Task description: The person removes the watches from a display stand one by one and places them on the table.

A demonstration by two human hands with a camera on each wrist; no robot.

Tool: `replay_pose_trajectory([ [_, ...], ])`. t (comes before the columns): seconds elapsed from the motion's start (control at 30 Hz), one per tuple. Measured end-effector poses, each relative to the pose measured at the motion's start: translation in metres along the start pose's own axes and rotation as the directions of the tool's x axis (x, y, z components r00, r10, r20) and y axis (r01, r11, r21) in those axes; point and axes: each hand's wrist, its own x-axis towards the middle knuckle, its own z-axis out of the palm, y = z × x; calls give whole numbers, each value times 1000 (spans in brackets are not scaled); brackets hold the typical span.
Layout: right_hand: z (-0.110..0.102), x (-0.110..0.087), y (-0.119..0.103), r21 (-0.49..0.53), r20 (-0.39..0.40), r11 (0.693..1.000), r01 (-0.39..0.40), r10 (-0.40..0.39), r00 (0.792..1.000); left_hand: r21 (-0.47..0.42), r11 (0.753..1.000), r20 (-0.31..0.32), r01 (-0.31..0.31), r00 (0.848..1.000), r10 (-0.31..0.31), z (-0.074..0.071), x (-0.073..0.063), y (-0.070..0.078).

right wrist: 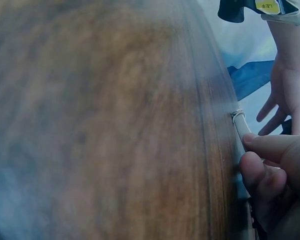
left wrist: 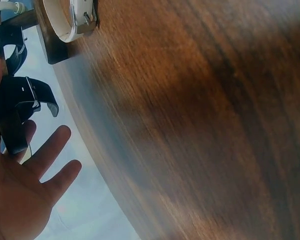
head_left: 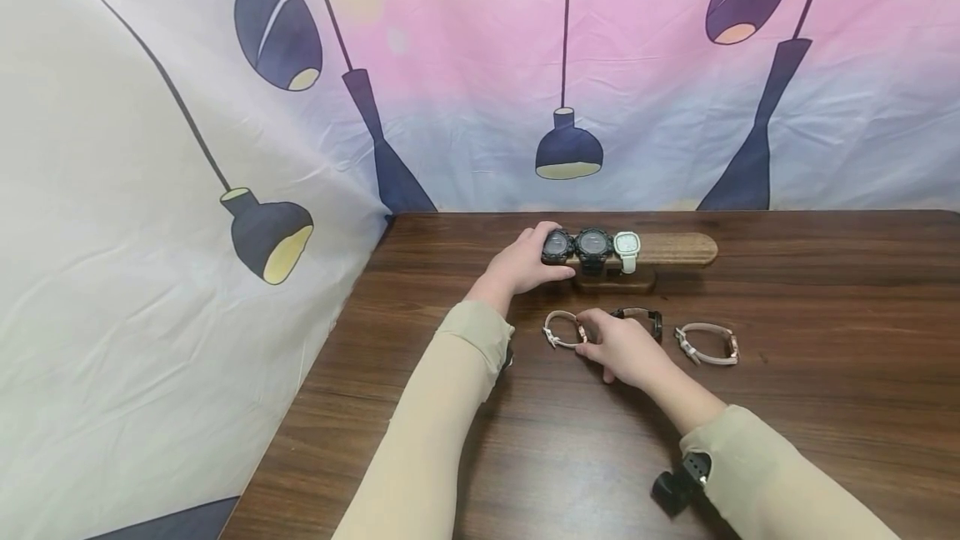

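Observation:
A wooden watch stand [head_left: 675, 249] holds two black watches and a white watch [head_left: 627, 245]. My left hand [head_left: 525, 261] grips the leftmost black watch [head_left: 557, 247] at the stand's left end; in the left wrist view its other fingers [left wrist: 62, 182] spread apart. The second black watch [head_left: 593, 245] sits beside it. On the table, my right hand [head_left: 628, 350] pinches a small white-strapped watch [head_left: 553, 333] by its right side. Behind that hand lies a dark watch [head_left: 654, 323], partly hidden. Farther right is another white-strapped watch [head_left: 707, 343].
The brown wooden table [head_left: 847, 357] meets a printed cloth backdrop [head_left: 480, 107] at the back and on the left. A small black camera [head_left: 678, 483] is strapped under my right sleeve.

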Motion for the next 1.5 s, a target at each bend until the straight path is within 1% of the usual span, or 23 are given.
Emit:
replay_pose_trajectory([
  [0.23,-1,0,0,14,-4,1000,1,-1,1000,7,1000,-4,-2,1000,2,0,1,-1],
  [0.47,-3,-1,-1,72,21,997,-33,31,999,4,1000,-14,-10,1000,10,0,2,-1],
  [0.6,-4,-3,-1,103,24,994,-38,36,999,4,1000,-10,-3,1000,3,0,2,-2],
  [0.87,-13,-6,8,177,2,984,14,-14,1000,9,1000,-12,2,1000,-1,1,1,-3],
  [0.97,-22,-7,13,183,-3,982,35,-35,999,11,1000,-14,2,1000,-2,1,1,-3],
  [1.1,-40,-7,18,173,-18,984,48,-45,999,10,1000,-23,-1,1000,1,1,1,-2],
  [1.2,-56,-6,22,141,-52,989,50,-43,998,11,1000,-18,-1,1000,1,0,1,-1],
  [1.33,-76,-5,28,95,-105,995,35,-25,994,10,1000,-5,-6,1000,6,0,1,1],
  [1.43,-87,-4,33,68,-148,997,39,-29,989,13,1000,-1,-9,1000,9,-1,1,1],
  [1.5,-91,-3,35,39,-179,998,54,-46,983,15,1000,0,-8,1000,8,-1,1,1],
])
